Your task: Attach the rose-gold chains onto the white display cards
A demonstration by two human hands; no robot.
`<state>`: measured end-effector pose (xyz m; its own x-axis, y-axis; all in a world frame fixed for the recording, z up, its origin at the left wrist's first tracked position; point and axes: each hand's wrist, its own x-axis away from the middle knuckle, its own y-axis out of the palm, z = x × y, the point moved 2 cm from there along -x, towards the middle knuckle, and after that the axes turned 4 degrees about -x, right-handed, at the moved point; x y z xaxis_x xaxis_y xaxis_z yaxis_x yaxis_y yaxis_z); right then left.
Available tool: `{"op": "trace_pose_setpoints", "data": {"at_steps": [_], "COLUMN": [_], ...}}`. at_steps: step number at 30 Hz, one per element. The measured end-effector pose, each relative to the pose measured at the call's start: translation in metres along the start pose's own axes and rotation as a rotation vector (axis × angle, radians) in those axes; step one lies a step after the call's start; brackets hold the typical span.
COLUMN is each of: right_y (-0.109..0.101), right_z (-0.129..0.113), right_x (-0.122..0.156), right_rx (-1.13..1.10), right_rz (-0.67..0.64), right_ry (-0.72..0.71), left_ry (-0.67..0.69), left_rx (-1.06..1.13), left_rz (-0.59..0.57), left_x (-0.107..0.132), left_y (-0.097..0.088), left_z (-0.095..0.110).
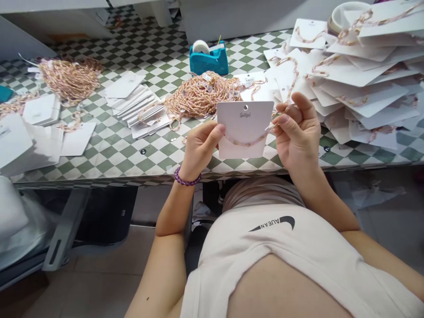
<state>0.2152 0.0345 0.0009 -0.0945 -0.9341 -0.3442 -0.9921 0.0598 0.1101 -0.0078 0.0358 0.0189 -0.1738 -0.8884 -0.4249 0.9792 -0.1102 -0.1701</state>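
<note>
Sleeveless cream top (298, 260), short at the waist, black swoosh logo (280, 223) with block lettering on the front; both arms bare; purple bead bracelet (187, 179) round the wrist of the left hand (198, 148).

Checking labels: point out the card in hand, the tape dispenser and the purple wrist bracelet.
card (245, 128): head view, blank white face under the hole.
tape dispenser (212, 62): head view, teal body's side.
purple bracelet (187, 180): head view, beads on the left wrist.
</note>
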Motion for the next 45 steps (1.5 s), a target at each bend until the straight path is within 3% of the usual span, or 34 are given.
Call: {"op": "trace_pose_setpoints", "data": {"at_steps": [9,20,28,34,45], "right_y": [0.004,0.003,0.012,0.023,0.028], "right_z": [0.008,0.023,0.007,-0.008,-0.001], "right_x": [0.002,-0.002,0.002,0.002,0.008], "right_rx": [-0.103,-0.221,-0.401,-0.478,-0.535], "right_rz": [0.033,-0.057,0.004,-0.03,-0.076], "right_ry": [-0.007,0.194,0.322,0.397,0.458], "left_ry": [-0.022,-0.04,-0.02,-0.005,-0.034], "left_rx": [0.069,0.157,0.16,0.125,0.131], "left_rz": [0.01,-0.006,-0.009,-0.01,-0.01], "left_x": [-0.002,-0.001,0.001,0.003,0.003], "left_y": [-0.001,0.0,0.0,-0.001,0.001], "left_z": [-0.001,-0.003,-0.004,-0.004,-0.004]}}
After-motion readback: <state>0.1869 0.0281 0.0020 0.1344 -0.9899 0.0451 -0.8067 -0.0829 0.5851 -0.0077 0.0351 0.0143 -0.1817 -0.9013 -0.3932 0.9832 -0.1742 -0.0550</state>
